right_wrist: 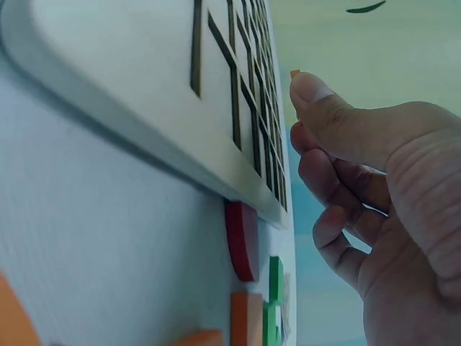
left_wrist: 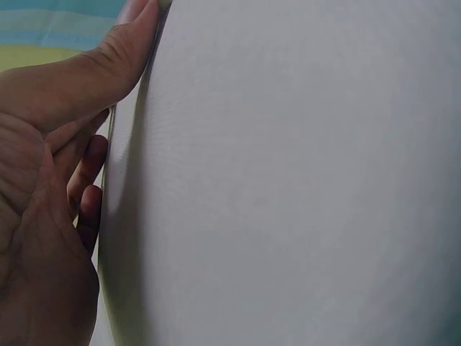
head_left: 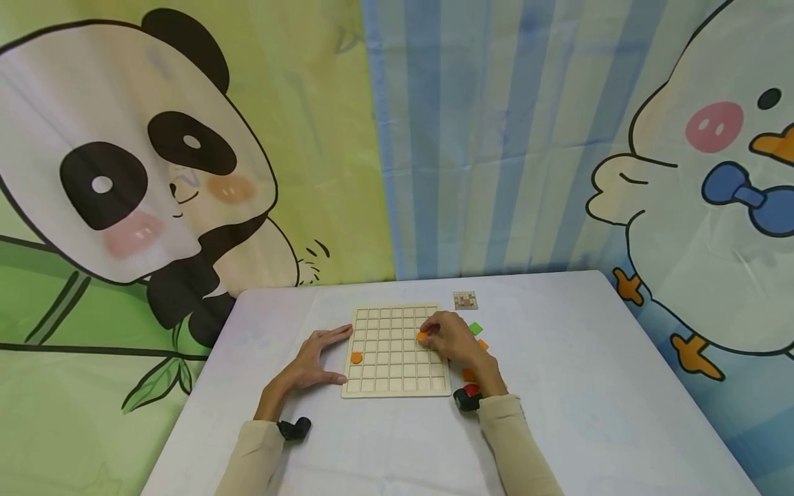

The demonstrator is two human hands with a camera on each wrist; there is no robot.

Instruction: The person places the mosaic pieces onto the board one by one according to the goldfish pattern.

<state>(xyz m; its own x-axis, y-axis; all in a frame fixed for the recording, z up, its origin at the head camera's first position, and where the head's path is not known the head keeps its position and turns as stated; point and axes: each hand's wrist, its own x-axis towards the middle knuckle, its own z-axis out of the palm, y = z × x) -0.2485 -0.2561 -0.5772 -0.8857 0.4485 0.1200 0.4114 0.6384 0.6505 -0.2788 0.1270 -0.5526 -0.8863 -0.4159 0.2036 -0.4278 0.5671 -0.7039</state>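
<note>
A pale wooden grid board [head_left: 397,387] lies on the white table. One orange round piece [head_left: 356,357] sits in a square near its left edge. My right hand [head_left: 457,339] pinches another orange piece [head_left: 422,336] between thumb and fingertips over the board's right side; in the right wrist view only a sliver of that orange piece [right_wrist: 294,73] shows past the thumb. My left hand [head_left: 310,362] rests at the board's left edge, thumb and fingers spread apart and touching it. The left wrist view shows this hand [left_wrist: 57,173] mostly from the palm side.
Right of the board lie loose pieces: a green one [head_left: 475,328], orange ones [head_left: 468,375] and a red piece [right_wrist: 243,241] against the board's edge. A small patterned card [head_left: 465,300] lies behind them. A printed curtain [head_left: 471,138] hangs behind the table.
</note>
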